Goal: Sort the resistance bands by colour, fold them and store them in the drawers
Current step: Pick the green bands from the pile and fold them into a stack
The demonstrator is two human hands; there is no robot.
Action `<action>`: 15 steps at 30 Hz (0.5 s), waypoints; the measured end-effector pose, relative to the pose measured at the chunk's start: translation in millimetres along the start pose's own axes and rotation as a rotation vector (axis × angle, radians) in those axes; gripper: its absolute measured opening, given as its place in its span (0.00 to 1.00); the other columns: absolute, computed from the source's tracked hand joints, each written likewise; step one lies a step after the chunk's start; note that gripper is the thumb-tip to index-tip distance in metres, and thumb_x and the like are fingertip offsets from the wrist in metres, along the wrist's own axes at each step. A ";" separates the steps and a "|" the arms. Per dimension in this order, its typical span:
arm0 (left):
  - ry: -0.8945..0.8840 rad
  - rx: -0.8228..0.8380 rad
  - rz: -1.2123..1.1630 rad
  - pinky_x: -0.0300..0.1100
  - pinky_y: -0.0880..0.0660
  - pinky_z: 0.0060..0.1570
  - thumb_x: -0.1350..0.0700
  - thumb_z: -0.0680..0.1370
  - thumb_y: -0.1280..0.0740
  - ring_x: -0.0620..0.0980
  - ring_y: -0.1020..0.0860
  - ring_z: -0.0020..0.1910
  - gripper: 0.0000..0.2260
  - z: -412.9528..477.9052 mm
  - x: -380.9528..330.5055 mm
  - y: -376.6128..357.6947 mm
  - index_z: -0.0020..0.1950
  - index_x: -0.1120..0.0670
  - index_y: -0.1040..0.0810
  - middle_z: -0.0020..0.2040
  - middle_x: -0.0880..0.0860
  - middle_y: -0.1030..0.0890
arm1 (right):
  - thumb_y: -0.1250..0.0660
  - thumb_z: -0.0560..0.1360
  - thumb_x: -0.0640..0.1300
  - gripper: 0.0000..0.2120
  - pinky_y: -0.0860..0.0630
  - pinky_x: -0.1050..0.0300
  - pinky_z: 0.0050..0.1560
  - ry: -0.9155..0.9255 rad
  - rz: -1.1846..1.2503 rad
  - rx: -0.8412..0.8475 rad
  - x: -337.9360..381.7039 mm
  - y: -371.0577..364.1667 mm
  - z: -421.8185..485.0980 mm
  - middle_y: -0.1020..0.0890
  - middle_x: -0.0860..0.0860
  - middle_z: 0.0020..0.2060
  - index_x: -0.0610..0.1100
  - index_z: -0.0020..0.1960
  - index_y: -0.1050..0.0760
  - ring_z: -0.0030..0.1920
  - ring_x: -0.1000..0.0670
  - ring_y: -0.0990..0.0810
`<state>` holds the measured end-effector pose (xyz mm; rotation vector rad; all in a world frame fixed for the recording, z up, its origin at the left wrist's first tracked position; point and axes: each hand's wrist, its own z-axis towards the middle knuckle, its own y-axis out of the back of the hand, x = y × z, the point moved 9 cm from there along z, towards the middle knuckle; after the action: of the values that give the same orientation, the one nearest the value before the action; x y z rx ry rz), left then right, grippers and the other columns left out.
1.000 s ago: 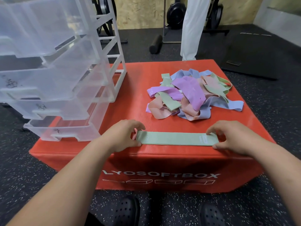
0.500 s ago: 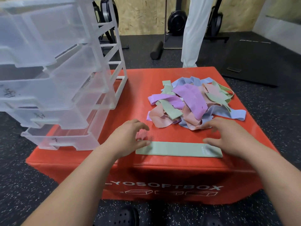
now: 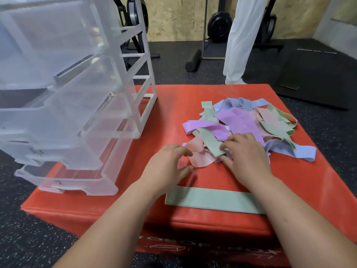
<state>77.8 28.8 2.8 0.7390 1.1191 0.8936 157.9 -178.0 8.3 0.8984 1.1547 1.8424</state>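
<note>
Bands in four colours, green, purple, pink and blue, lie tangled in one pile (image 3: pixel 247 124) on the far right part of the red soft box (image 3: pixel 164 120). The overlaps hide how many there are of each colour. One flat green band (image 3: pixel 212 200) lies apart from the pile, stretched out straight along the near edge of the box, with both forearms crossing above its ends.

The right hand (image 3: pixel 249 159) is at the near side of the pile. Its fingers (image 3: pixel 230 141) curl down onto the near end of a second green band (image 3: pixel 209 143) and its thumb sits just under that end, pinching it. The left hand (image 3: pixel 166 169) hovers beside it over bare box top. Its fingers (image 3: pixel 183 149) are loosely curled with a gap to the thumb and hold nothing, just short of a pink band (image 3: pixel 199 157) at the pile's edge.

One clear plastic drawer unit (image 3: pixel 123 74) stands on the left of the box. Four drawers (image 3: pixel 63 130) can be counted in it, all pulled out toward the viewer, stepped one above another. No band shows through their walls.

One black foam roller (image 3: pixel 193 60) lies on the dark floor beyond the box.
</note>
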 end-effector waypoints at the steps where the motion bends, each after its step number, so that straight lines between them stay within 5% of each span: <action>1: -0.002 -0.001 -0.004 0.50 0.24 0.56 0.49 0.75 0.23 0.49 0.22 0.56 0.16 1.0 1.2 -0.2 0.62 0.46 0.18 0.56 0.44 0.19 | 0.24 0.74 0.53 0.08 0.27 0.50 0.45 -0.015 -0.012 -0.011 -1.9 -0.9 1.7 0.19 0.57 0.51 0.54 0.51 0.15 0.55 0.46 0.26; 4: -0.010 -0.021 -0.022 0.48 0.24 0.56 0.49 0.76 0.24 0.48 0.21 0.56 0.15 3.0 5.6 1.5 0.62 0.46 0.18 0.56 0.44 0.19 | 0.31 0.79 0.54 0.08 0.25 0.46 0.49 -0.049 0.108 -0.067 -3.6 11.1 9.7 0.17 0.55 0.48 0.53 0.50 0.16 0.54 0.45 0.26; 9: 0.006 -0.116 -0.116 0.46 0.23 0.55 0.47 0.77 0.25 0.45 0.20 0.53 0.13 6.5 7.0 17.1 0.61 0.45 0.18 0.54 0.42 0.18 | 0.32 0.82 0.46 0.04 0.33 0.59 0.46 -0.085 0.551 -0.276 -2.8 70.9 14.3 0.18 0.60 0.43 0.51 0.53 0.18 0.42 0.54 0.24; 15: 0.023 -0.209 -0.274 0.43 0.23 0.55 0.52 0.77 0.23 0.42 0.19 0.52 0.12 4.8 -3.8 32.8 0.61 0.47 0.16 0.54 0.41 0.16 | 0.32 0.82 0.46 0.06 0.25 0.57 0.51 -0.208 0.759 -0.299 -22.5 82.8 -0.3 0.16 0.61 0.47 0.52 0.57 0.18 0.46 0.59 0.20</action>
<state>74.5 40.2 34.0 0.3933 1.0965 0.7727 148.3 -222.1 81.2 1.4284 0.3959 2.3482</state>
